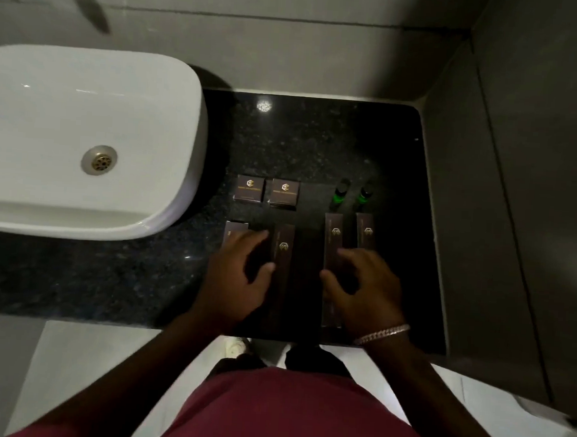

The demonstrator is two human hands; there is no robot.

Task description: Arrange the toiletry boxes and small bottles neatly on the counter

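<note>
Left hand (234,276): fingers loosely spread, resting on long boxes (282,251) near worktop (74,272) front edge; no clear grasp. Right hand (365,285): fingers curled over right pair of long boxes (333,241); grip cannot be told. Farther back: two square boxes (250,189), two bottles (341,194) upright, green-banded.

A dim bathroom, seen from above. The surface (301,145) is dark speckled polished stone, with a small bright reflection of a lamp near its far edge. A white vessel basin (82,138) with a brass-coloured drain (100,161) sits at its left side. Grey tiled walls (290,49) meet at the far right corner. The floor (78,367) below the near edge is pale tile.
</note>
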